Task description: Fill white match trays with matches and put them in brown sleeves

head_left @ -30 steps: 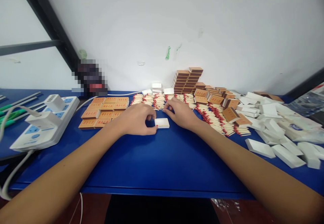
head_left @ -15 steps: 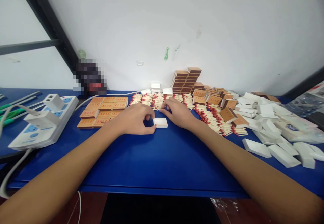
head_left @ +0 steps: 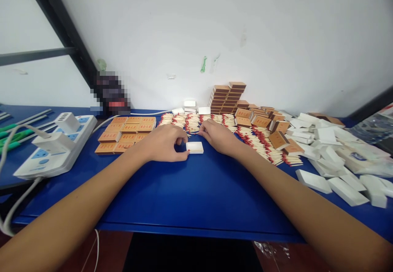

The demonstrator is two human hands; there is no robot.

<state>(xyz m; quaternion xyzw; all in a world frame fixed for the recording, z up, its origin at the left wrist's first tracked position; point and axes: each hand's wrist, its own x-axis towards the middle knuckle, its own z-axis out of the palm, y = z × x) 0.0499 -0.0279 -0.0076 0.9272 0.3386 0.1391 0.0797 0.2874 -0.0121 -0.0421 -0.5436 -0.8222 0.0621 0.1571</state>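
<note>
My left hand (head_left: 167,143) grips the white tray (head_left: 195,146) by one end; likely light, crushable; beyond it, my right hand (head_left: 218,137) pinches narrow beside matches (head_left: 192,121).

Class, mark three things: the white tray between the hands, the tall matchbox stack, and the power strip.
White tray (head_left: 194,146): head view, inside floor.
Matchbox stack (head_left: 225,99): head view, front, about halfway up.
Power strip (head_left: 59,161): head view, bare white casing.
</note>
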